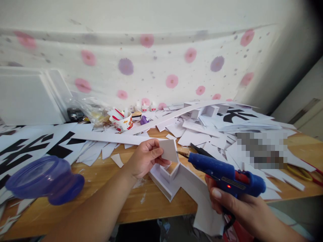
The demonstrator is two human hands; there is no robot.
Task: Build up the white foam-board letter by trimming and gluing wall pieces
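Between the thumb and fingers of my left hand [148,158] is a small white foam-board piece [169,150], held up on edge. My right hand [234,203] grips a blue hot glue gun [214,169] with a small red light lit on its side. The gun's nozzle points left, at or very near the piece's right edge; I cannot tell whether they touch. Just below lies a partly built white foam-board shape [194,183] with upright side walls. Its lower right end reaches past the table's front edge.
A purple plastic container [37,181] stands at left. Behind are a paper cup [122,122] with tools, small bottles [153,107] and long white strips [108,137]. Foam-board scraps and printed sheets [237,116] cover the back right. Scissors with red and yellow handles [300,173] lie far right.
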